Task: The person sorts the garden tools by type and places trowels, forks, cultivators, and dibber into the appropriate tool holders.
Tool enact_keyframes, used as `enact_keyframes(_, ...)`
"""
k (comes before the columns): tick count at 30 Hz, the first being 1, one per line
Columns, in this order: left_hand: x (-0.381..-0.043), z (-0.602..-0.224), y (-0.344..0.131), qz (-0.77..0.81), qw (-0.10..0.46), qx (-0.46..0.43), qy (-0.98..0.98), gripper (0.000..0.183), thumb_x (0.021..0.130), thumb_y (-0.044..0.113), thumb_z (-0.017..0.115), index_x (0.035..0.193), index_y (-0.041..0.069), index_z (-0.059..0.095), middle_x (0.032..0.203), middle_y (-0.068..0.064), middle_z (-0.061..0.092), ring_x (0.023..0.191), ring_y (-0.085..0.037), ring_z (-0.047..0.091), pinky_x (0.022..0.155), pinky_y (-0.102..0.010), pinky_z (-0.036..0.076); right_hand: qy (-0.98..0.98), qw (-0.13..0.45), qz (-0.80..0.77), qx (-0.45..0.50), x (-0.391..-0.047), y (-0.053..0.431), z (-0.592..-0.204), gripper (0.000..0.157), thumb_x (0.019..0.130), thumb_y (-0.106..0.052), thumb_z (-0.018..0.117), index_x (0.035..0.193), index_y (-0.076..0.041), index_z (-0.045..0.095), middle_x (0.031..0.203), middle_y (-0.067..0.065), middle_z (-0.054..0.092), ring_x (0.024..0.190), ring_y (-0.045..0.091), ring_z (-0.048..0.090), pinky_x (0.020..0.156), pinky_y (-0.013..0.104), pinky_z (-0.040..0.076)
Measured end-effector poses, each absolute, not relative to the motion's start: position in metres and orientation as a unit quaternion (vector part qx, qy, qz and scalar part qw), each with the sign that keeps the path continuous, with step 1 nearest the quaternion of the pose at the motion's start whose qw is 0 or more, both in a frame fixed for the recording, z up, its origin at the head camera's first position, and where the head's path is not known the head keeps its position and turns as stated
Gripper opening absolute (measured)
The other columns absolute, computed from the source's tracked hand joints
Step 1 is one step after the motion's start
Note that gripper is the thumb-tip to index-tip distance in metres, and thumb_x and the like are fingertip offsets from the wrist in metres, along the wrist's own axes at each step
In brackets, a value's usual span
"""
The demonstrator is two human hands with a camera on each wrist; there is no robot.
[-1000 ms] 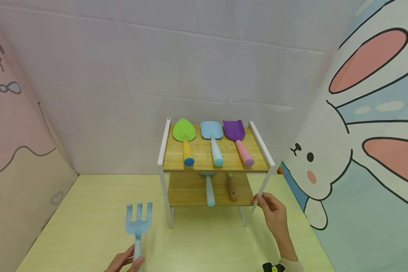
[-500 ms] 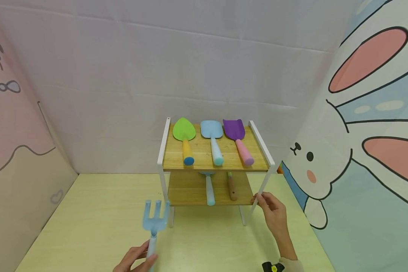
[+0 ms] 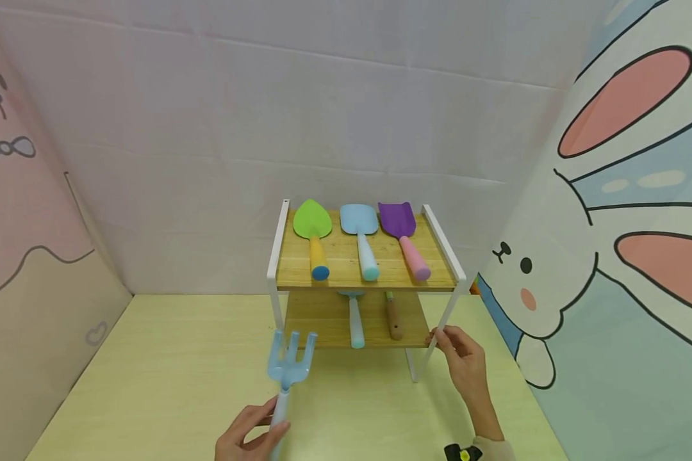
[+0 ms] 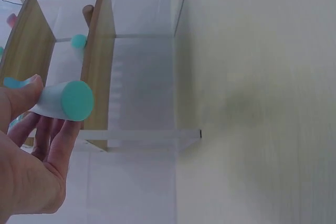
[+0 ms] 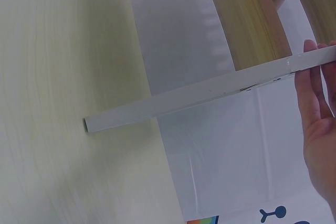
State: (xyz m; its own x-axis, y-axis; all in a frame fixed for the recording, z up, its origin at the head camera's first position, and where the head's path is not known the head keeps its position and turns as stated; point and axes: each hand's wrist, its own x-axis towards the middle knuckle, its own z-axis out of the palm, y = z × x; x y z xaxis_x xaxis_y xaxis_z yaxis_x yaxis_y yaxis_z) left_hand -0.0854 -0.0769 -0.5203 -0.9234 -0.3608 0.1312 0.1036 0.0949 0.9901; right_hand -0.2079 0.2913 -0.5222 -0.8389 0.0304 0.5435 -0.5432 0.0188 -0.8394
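Observation:
My left hand (image 3: 263,428) grips the handle of a light blue fork rake (image 3: 290,360), its tines up and just in front of the rack's left front leg. In the left wrist view the handle's teal end (image 4: 77,100) sticks out between thumb and fingers (image 4: 50,135). A two-tier wooden rack (image 3: 336,262) with a white frame stands mid-table. My right hand (image 3: 443,337) holds its right front leg (image 5: 210,95), with the fingers (image 5: 314,103) lying behind the bar.
On the top shelf lie a green trowel (image 3: 313,224), a light blue shovel (image 3: 359,224) and a purple shovel (image 3: 400,224). The lower shelf holds a blue-handled tool (image 3: 355,323) and a wooden-handled tool (image 3: 393,318). Printed walls enclose the yellow table (image 3: 161,358).
My left hand has carried the rake to the right and closer to the rack's lower shelf. The right hand has stayed on the leg.

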Motion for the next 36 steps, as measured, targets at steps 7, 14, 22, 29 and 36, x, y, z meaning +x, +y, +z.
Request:
enact_keyframes(7, -0.093, -0.520, -0.068, -0.668, 0.182, 0.033, -0.721, 0.037, 0.075, -0.010, 0.085, 0.111, -0.007, 0.076, 0.088, -0.003, 0.070, 0.078, -0.014, 0.070, 0.062, -0.030, 0.062, -0.680, 0.212, 0.677, 0.187, -0.207, 0.290, -0.523, 0.013, 0.100, 0.017, 0.052, 0.107, 0.021, 0.061, 0.098, 0.011, 0.073, 0.091, 0.014, 0.074, 0.087, 0.032, 0.059)
enact_keyframes(14, -0.103, -0.518, -0.062, -0.682, 0.180, -0.011, -0.709, 0.038, 0.077, -0.013, 0.083, 0.113, -0.009, 0.074, 0.091, -0.004, 0.072, 0.077, -0.014, 0.070, 0.065, -0.029, 0.062, -0.678, 0.212, 0.678, 0.189, -0.207, 0.289, -0.523, 0.013, 0.099, 0.018, 0.051, 0.106, 0.022, 0.061, 0.098, 0.012, 0.073, 0.091, 0.014, 0.074, 0.087, 0.031, 0.059)
enact_keyframes(22, -0.114, -0.505, -0.055, -0.678, 0.136, -0.011, -0.722, 0.037, 0.084, 0.002, 0.084, 0.120, -0.002, 0.075, 0.095, -0.006, 0.072, 0.082, -0.011, 0.070, 0.069, -0.027, 0.061, -0.678, 0.211, 0.679, 0.185, -0.207, 0.290, -0.523, 0.012, 0.100, 0.017, 0.052, 0.106, 0.021, 0.061, 0.099, 0.012, 0.073, 0.091, 0.015, 0.074, 0.088, 0.034, 0.059)
enact_keyframes(29, -0.124, -0.494, -0.049, -0.678, 0.119, 0.004, -0.726, 0.036, 0.086, 0.008, 0.084, 0.120, 0.001, 0.075, 0.101, -0.007, 0.072, 0.085, -0.012, 0.068, 0.070, -0.027, 0.061, -0.680, 0.212, 0.679, 0.179, -0.206, 0.289, -0.521, 0.012, 0.100, 0.016, 0.052, 0.106, 0.022, 0.061, 0.098, 0.011, 0.073, 0.091, 0.015, 0.074, 0.087, 0.033, 0.059)
enact_keyframes(36, -0.133, -0.485, -0.047, -0.674, 0.106, 0.014, -0.731, 0.039, 0.087, 0.014, 0.085, 0.121, 0.000, 0.073, 0.106, -0.009, 0.074, 0.087, -0.011, 0.070, 0.075, -0.024, 0.059, -0.680, 0.214, 0.676, 0.188, -0.208, 0.291, -0.522, 0.012, 0.099, 0.018, 0.052, 0.105, 0.021, 0.061, 0.097, 0.016, 0.072, 0.090, 0.015, 0.074, 0.087, 0.033, 0.060)
